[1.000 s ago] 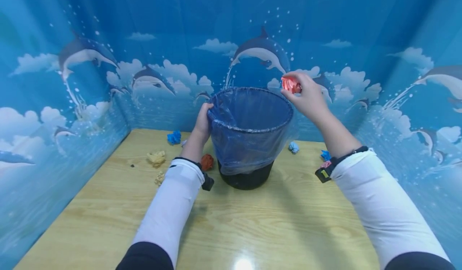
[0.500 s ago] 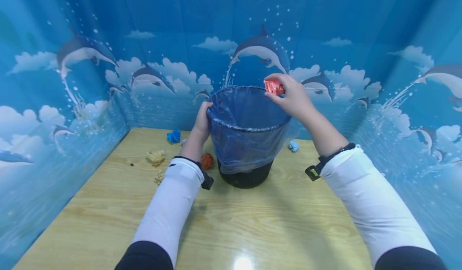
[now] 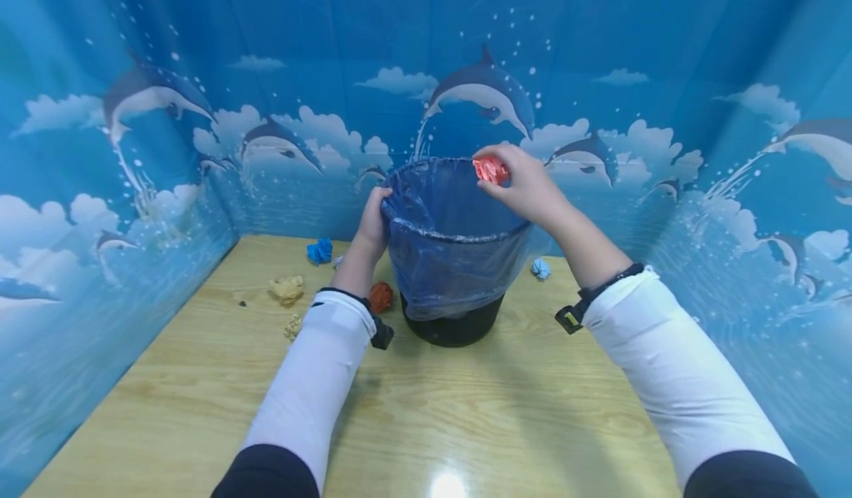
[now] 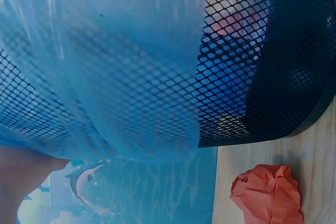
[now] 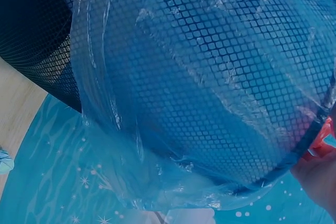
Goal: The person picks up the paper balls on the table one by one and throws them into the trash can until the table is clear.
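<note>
A black mesh wastebasket (image 3: 452,328) lined with a blue plastic bag (image 3: 459,268) stands on the table, its mouth tilted slightly toward me. My left hand (image 3: 374,220) grips the left side of its rim, thumb at the edge. Over the right part of the mouth, my right hand (image 3: 526,186) pinches a crumpled red paper ball (image 3: 491,170) between thumb and fingers. The right wrist view shows the red ball partly, behind the rim. Through the mesh in the left wrist view, blue and pink crumpled paper (image 4: 228,80) shows inside the basket.
Left of the basket lie a blue paper ball (image 3: 320,251), a yellow one (image 3: 287,291), a small beige one (image 3: 293,327) and an orange-brown one (image 3: 381,297). A light blue ball (image 3: 541,268) lies to its right. A dolphin-print curtain (image 3: 279,61) encloses the table (image 3: 426,416).
My right hand has carried the red paper ball leftward from beside the basket to above its mouth. My left hand has kept its grip on the rim.
</note>
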The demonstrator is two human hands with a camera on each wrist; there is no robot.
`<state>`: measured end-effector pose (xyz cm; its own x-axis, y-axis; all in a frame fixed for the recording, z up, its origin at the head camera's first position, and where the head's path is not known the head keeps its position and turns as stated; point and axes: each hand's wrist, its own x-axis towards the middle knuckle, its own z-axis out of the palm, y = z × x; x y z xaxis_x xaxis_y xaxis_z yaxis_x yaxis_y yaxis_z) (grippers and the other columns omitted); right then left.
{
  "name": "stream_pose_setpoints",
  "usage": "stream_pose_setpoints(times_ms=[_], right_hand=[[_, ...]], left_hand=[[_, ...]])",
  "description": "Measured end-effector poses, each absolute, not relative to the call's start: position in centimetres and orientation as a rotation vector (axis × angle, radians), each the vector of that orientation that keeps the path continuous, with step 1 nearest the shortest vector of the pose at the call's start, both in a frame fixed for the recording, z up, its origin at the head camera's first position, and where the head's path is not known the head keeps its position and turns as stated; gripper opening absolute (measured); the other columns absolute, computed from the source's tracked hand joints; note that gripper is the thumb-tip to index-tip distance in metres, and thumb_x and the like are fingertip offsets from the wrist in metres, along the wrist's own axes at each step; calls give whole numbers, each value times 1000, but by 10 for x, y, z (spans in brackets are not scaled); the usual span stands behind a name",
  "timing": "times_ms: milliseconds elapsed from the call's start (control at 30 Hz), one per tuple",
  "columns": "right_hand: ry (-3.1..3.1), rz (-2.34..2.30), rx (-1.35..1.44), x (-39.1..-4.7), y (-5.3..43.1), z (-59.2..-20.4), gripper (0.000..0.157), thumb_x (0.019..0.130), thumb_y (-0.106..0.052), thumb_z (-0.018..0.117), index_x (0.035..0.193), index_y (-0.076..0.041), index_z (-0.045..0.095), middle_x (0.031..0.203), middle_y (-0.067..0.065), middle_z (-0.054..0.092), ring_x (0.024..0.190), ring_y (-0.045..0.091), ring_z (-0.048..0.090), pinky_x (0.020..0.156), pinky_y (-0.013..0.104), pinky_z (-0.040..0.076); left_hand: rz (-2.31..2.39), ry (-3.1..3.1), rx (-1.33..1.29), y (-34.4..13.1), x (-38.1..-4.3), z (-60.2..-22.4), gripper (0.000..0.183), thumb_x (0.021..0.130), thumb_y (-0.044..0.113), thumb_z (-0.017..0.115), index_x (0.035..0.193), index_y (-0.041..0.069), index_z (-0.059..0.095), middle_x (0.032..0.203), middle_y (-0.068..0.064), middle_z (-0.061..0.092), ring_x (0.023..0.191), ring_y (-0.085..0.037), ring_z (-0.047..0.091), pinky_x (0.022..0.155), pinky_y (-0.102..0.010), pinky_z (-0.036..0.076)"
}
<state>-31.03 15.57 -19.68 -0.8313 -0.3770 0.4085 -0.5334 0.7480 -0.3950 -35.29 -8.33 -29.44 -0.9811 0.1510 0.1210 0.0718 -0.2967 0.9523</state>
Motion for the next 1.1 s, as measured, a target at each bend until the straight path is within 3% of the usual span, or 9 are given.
stream_pose_setpoints(times_ms=[133,233,367,500,867,1100], right_hand=[[-2640,730,714,-311,155,-196,43,93,-19,63,134,-11,52,134,13,52,114,29,53,89,45,49],[-2671,709,725,-311,156,-197,50,94,-23,63,141,-15,48,142,13,48,122,31,50,93,48,47],[-2756,663,753,-311,159,-198,65,94,-31,62,152,-23,32,159,9,26,145,33,24,111,58,28],[-2818,655,744,-312,163,-199,75,94,-40,60,155,-27,19,164,6,7,150,30,2,114,62,13],[-2864,700,649,-313,178,-200,78,94,-49,54,156,-31,9,163,5,-8,149,36,0,112,66,12],[-2890,681,605,-313,191,-203,78,96,-47,52,156,-29,7,163,10,-9,148,40,-3,111,68,10]], left_hand=[[2490,1813,308,-83,-353,-293,27,93,34,28,101,13,44,110,1,47,98,-14,45,90,-29,32],[2482,1825,295,-83,-353,-293,32,93,34,28,107,11,45,114,0,47,102,-16,45,93,-30,32],[2445,1847,245,-83,-352,-295,51,93,36,27,134,10,42,135,-4,43,120,-18,42,105,-33,29],[2430,1844,240,-84,-351,-295,60,93,36,26,147,10,33,148,-7,35,132,-21,36,112,-36,24],[2416,1859,266,-85,-352,-295,60,93,36,25,147,10,31,152,-6,31,136,-21,32,113,-38,22],[2443,1845,254,-83,-352,-294,51,94,35,26,133,7,40,134,-4,42,115,-15,42,101,-32,30]])
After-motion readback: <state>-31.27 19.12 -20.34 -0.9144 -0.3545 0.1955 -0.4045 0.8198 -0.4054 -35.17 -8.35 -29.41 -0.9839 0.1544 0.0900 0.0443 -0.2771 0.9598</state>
